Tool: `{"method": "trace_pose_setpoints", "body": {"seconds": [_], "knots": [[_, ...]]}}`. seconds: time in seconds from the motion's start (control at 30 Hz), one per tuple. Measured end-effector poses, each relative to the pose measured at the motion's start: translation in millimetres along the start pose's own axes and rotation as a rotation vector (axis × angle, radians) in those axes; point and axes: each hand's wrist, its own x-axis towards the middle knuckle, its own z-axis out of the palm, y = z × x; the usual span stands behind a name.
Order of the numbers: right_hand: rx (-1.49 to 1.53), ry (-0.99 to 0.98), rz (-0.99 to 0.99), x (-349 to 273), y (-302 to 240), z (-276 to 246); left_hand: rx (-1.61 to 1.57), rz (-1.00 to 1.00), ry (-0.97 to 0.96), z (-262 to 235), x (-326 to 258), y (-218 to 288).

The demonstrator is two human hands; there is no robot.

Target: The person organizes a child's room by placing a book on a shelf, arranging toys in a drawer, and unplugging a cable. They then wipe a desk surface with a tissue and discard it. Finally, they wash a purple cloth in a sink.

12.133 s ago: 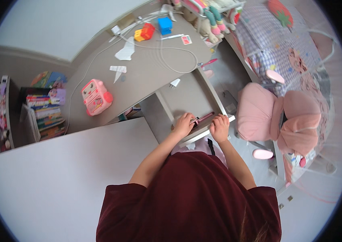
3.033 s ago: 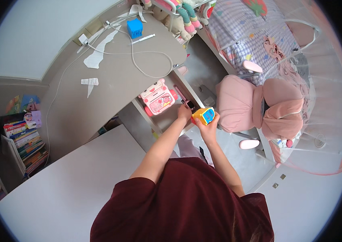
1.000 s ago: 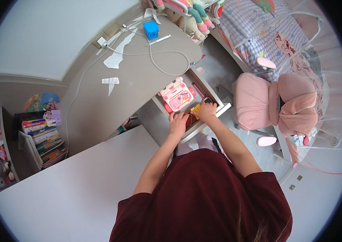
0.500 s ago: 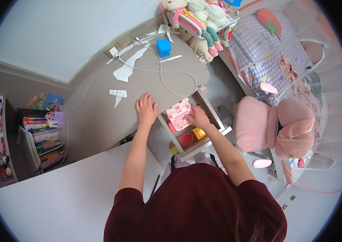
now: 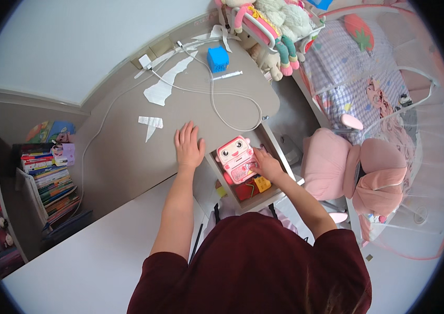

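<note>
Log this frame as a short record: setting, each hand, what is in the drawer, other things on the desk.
setting: grey desk with an open drawer
left hand: flat on the desk top, holding nothing
right hand: on the pink robot-shaped toy
drawer contents: pink toy on top; red and yellow blocks beneath
desk items: blue cube, white cable, paper scraps
beside desk: pink chair

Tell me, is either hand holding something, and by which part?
The right hand grips the pink robot-faced toy by its right edge, over the open drawer. The left hand lies flat on the desk, holding nothing.
</note>
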Motion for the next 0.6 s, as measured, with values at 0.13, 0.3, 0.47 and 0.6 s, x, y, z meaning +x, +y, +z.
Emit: {"method": "trace_pose_setpoints", "body": {"seconds": [0.13, 0.3, 0.47, 0.6], "knots": [[-0.053, 0.240, 0.031, 26, -48, -56, 0.010, -0.026, 0.000, 1, -3, -4], [0.174, 0.564, -0.026, 145, -83, -132, 0.002, -0.034, 0.010, 3, -2, -4], [0.037, 0.709, 0.097, 257, -102, -133, -0.021, -0.047, 0.009, 2, -1, -6], [0.214, 0.749, 0.063, 278, -99, -129, -0.050, -0.057, 0.018, 0, -1, -6]]}}
